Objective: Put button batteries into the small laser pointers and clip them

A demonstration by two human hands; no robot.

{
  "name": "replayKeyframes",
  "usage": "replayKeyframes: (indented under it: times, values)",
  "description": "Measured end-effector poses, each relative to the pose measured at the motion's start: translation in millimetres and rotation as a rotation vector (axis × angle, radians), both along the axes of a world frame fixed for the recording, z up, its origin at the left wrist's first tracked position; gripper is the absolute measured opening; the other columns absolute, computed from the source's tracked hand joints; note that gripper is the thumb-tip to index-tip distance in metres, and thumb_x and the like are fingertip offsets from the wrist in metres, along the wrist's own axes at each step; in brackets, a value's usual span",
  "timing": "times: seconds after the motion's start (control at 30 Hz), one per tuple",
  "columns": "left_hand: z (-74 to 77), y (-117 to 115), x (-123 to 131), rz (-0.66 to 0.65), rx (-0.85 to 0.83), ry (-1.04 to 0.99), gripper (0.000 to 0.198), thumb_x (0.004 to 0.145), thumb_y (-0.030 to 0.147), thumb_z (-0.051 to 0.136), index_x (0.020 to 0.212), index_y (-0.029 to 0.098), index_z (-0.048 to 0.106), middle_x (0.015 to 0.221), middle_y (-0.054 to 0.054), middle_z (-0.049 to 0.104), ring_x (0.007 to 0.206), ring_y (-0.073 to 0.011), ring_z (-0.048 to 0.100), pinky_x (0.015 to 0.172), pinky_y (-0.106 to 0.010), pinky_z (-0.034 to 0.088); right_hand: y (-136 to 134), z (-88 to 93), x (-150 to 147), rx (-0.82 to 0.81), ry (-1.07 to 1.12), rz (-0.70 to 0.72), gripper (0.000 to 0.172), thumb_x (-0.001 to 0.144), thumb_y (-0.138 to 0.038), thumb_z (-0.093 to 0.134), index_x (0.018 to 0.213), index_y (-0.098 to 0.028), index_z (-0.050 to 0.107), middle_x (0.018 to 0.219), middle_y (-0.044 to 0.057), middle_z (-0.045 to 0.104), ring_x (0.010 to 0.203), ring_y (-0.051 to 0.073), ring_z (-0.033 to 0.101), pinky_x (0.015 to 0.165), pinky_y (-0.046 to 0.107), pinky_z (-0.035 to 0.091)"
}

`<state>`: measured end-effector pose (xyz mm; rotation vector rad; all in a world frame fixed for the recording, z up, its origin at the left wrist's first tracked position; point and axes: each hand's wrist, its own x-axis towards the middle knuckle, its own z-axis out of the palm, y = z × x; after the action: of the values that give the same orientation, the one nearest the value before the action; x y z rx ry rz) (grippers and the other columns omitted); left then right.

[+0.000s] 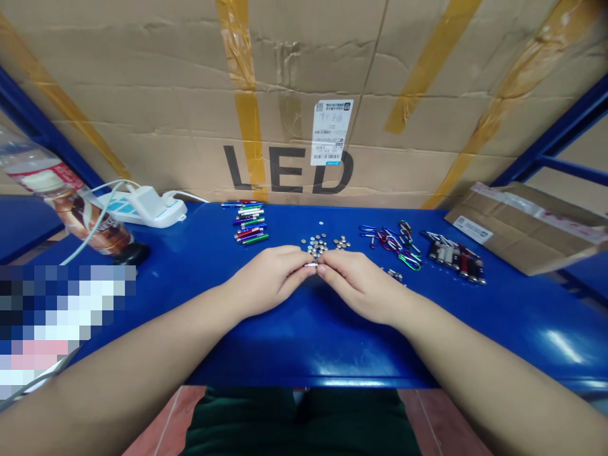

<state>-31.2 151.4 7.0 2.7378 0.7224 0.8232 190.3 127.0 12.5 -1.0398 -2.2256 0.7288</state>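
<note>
My left hand (266, 282) and my right hand (358, 285) meet at the middle of the blue table (313, 345), their fingertips pinching a small silver metal cylinder (310, 265). Just beyond them lies a loose cluster of button cell batteries (315, 246). Farther left is a neat row of slim coloured mini flashlights (250, 222). To the right are tangled coloured carabiners (392, 246), then a row of dark, silver-banded flashlights (456, 259). A few small metal parts (393, 275) sit partly hidden behind my right hand.
A white power strip (142, 206) with a plugged-in adapter and a lying plastic bottle (66, 196) are at the back left. A flat cardboard parcel (525, 228) rests at the right. A large taped carton marked LED (285, 95) stands behind the table.
</note>
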Motion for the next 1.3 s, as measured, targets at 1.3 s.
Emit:
replayKeyframes:
  times: [1.3]
  values:
    - [-1.8,4.5,-0.7,-0.100,0.446,-0.010,0.022,0.108,0.025,0.048,0.111,0.015,0.068,0.084,-0.008,0.069,0.076,-0.0192,0.065,0.072,-0.031,0.055,3.5,-0.9,-5.4,-1.291,0.742,0.030,0.025,0.081,-0.028,0.065,0.064,-0.018,0.049,0.050,-0.010,0.033,0.042,0.004,0.017,0.036,0.014,0.020]
